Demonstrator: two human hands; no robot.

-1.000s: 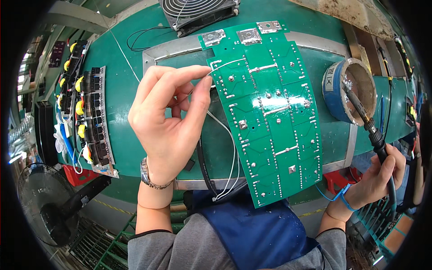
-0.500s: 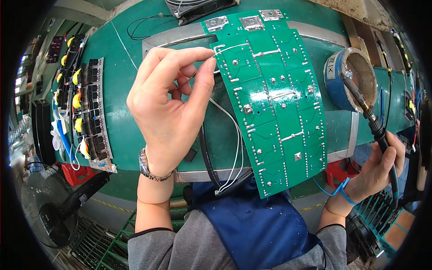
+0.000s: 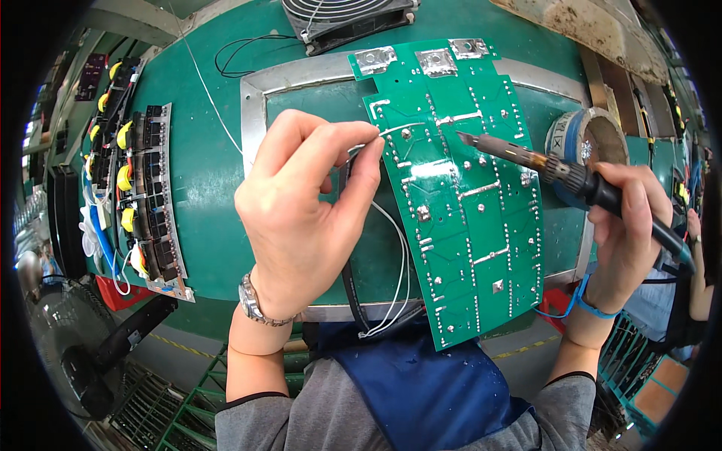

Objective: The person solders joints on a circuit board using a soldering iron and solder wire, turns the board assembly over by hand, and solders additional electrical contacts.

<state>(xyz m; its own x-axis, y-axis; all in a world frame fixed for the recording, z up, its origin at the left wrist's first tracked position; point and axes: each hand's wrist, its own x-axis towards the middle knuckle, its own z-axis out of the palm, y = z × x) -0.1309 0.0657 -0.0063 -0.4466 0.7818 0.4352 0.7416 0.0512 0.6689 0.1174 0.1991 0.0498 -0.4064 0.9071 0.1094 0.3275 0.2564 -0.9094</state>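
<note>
My left hand (image 3: 304,210) is closed in a pinch on a thin silvery solder wire (image 3: 410,126), whose free end reaches over the upper left of a green circuit board (image 3: 489,289). The board shows rows of solder joints, short silvery bars and several tinned pads along its far end. In my right hand (image 3: 632,214) is a soldering iron (image 3: 553,167) with a black grip. Its tip hangs over the board's upper middle, to the right of the wire's end; whether it touches the surface I cannot tell.
A metal frame (image 3: 259,86) lies under the board on the green bench (image 3: 214,173). A round blue-sided container (image 3: 560,143) stands at right, behind the iron. Populated boards with yellow parts (image 3: 128,178) line the left. A black fan (image 3: 353,19) sits at the far edge. White cables (image 3: 402,263) lie beside the board.
My right hand has lifted the soldering iron from the round container and brought it left over the board. The board and my left hand with the wire appear slightly lower and farther right.
</note>
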